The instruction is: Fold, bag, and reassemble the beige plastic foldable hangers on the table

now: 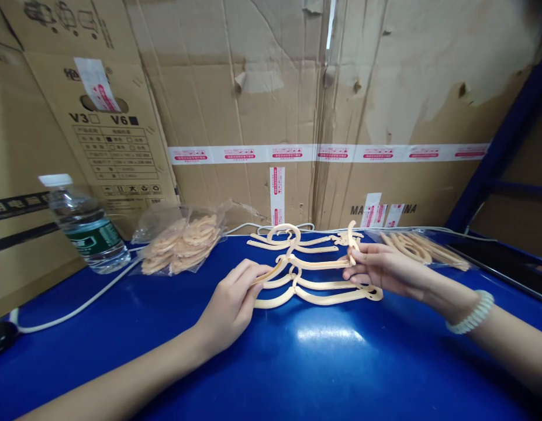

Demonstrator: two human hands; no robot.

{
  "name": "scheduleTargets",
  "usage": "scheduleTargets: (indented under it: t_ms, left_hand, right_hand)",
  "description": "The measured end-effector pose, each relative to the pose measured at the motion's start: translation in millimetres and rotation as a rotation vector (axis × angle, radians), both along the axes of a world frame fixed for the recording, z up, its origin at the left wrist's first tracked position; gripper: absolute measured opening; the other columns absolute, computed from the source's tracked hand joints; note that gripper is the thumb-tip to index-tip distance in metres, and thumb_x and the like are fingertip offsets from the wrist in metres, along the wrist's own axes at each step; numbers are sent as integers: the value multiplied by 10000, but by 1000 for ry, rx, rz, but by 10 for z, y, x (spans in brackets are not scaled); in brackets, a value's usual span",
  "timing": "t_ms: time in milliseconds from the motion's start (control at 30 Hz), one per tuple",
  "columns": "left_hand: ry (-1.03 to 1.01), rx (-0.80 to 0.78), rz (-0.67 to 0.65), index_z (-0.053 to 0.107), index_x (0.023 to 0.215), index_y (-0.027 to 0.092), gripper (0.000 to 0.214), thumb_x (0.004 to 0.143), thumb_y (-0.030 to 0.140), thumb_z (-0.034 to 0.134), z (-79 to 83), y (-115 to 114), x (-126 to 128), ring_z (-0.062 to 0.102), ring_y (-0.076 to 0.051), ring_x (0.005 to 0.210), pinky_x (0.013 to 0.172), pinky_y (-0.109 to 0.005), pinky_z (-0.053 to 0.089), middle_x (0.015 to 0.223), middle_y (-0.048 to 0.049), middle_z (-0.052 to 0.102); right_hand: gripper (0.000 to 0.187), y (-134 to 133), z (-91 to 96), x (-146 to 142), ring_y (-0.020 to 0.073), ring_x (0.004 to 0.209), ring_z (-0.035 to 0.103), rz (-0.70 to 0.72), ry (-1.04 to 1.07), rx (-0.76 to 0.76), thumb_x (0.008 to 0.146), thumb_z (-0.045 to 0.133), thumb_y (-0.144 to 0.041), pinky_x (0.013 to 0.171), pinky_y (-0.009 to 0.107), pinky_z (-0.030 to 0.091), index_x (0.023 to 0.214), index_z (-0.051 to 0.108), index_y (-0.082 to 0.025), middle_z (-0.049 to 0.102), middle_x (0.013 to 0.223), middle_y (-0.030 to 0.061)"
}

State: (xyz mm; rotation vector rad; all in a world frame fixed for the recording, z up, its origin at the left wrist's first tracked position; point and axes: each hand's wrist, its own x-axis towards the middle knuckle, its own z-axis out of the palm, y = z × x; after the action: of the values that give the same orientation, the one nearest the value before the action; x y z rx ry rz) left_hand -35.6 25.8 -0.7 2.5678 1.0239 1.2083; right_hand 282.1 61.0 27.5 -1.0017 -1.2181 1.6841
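Both my hands hold a beige plastic hanger (318, 265) just over the blue table (271, 362). My left hand (229, 301) pinches its left arm between thumb and fingers. At the far end of its right arm, my right hand (380, 269) has fingers closed round the tip, where a short curved beige piece (352, 235) stands upright. Whether that piece is joined to the hanger I cannot tell. Right below lies another beige hanger (330, 300), partly covered by my left hand. Farther back is one more hanger (314, 248), overlapped by the held one's hook.
A clear bag of beige parts (185, 240) and a water bottle (89, 225) stand at the left. More bagged beige pieces (422, 248) and a dark flat device (503, 263) lie right. A white cable (82, 307) crosses the table. Cardboard (253, 111) walls the back.
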Motion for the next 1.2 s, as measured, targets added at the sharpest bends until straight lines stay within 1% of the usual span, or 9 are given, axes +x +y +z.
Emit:
scheduleTargets:
  t_ms: [200, 333, 433, 500, 600, 700, 867, 1000, 1200]
  left_hand:
    - [23, 3, -4, 572, 1183, 179, 276, 982, 84, 408, -20, 4, -13, 584, -184, 935, 812, -299, 476, 1032, -66, 602]
    - [37, 9, 4, 574, 1197, 178, 288, 979, 82, 412, -25, 1, -20, 586, -186, 922, 808, -299, 473, 1032, -64, 607]
    - [44, 11, 6, 577, 1200, 171, 292, 978, 78, 412, -27, 5, -22, 586, -186, 917, 802, -299, 471, 1034, -66, 609]
    - [46, 18, 6, 578, 1194, 166, 288, 977, 73, 413, -32, 8, -23, 587, -186, 922, 809, -302, 470, 1038, -69, 609]
    - [45, 38, 4, 570, 1197, 171, 294, 974, 62, 413, -39, 8, -25, 588, -188, 930, 813, -305, 471, 1042, -69, 609]
    - [57, 47, 4, 570, 1185, 185, 302, 971, 52, 404, -38, -1, -25, 594, -195, 938, 817, -317, 470, 1049, -66, 615]
    - [68, 30, -12, 569, 1174, 195, 305, 966, 46, 403, -29, -21, -17, 598, -196, 963, 826, -318, 471, 1059, -64, 617]
    - [34, 9, -28, 568, 1160, 184, 292, 958, 39, 415, -22, -17, -9, 599, -178, 945, 815, -289, 483, 1034, -62, 608]
    - [14, 27, -25, 574, 1148, 183, 280, 961, 45, 419, -14, -11, 7, 610, -166, 921, 797, -268, 494, 1018, -57, 610]
  right_hand:
    - [199, -17, 13, -10, 130, 647, 700, -25, -36, 15, 764, 788, -226, 646, 198, 583, 734, 607, -149, 678, 687, 39]
    - [339, -38, -11, -44, 124, 624, 691, -65, -49, 61, 652, 885, -306, 615, 200, 577, 712, 587, -157, 651, 668, 3]
    - [427, -44, -51, -77, 120, 599, 681, -96, -45, 89, 585, 916, -392, 596, 210, 571, 708, 574, -170, 648, 662, -16]
    - [457, -42, -73, -89, 119, 587, 673, -107, -42, 96, 555, 923, -426, 578, 212, 563, 704, 571, -175, 648, 658, -18]
    - [470, -30, -85, -88, 120, 590, 671, -109, -48, 91, 524, 933, -438, 599, 224, 568, 695, 582, -176, 643, 653, -20]
    - [459, -19, -85, -75, 123, 611, 671, -101, -65, 84, 514, 937, -437, 617, 230, 570, 676, 607, -162, 654, 673, -1]
    - [425, -18, -86, -73, 137, 646, 669, -98, -80, 105, 550, 925, -431, 675, 272, 582, 665, 620, -159, 681, 714, 35]
    - [487, -30, -90, -101, 147, 638, 675, -144, -86, 164, 515, 924, -477, 690, 302, 580, 662, 567, -180, 693, 722, 28]
    - [556, -53, -96, -154, 140, 590, 666, -233, -100, 223, 476, 913, -544, 629, 283, 563, 663, 531, -186, 650, 643, -9]
